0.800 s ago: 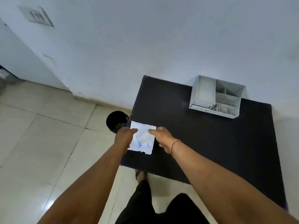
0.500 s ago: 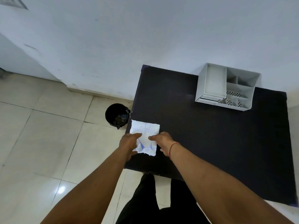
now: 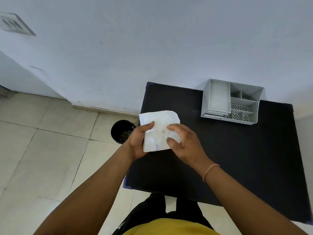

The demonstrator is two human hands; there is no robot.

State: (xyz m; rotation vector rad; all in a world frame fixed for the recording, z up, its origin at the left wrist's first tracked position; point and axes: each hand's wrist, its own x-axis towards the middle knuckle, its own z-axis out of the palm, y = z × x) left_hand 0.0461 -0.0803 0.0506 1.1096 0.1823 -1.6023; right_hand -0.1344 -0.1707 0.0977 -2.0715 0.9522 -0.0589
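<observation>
White wall (image 3: 152,39) fills everything beyond the fingers (image 3: 175,128). Vent (image 3: 15,23) is high up, far left of them. Skirting (image 3: 101,110) runs along the wall base. Beige tile floor (image 3: 42,150) left of the fingers has dark grout lines under soft, even light. Black table (image 3: 237,158) sits under and right of the fingers, back edge at the wall. Grey divided organiser (image 3: 218,99) is on it, beyond and right of the fingers, against the wall. Black bin (image 3: 115,131) is on the floor just left of them, beside the table edge.

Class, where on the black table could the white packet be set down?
Bare: the table between the right hand and the grey organizer, and on to the near edge. Crowded: the far right corner, under the organizer.
</observation>
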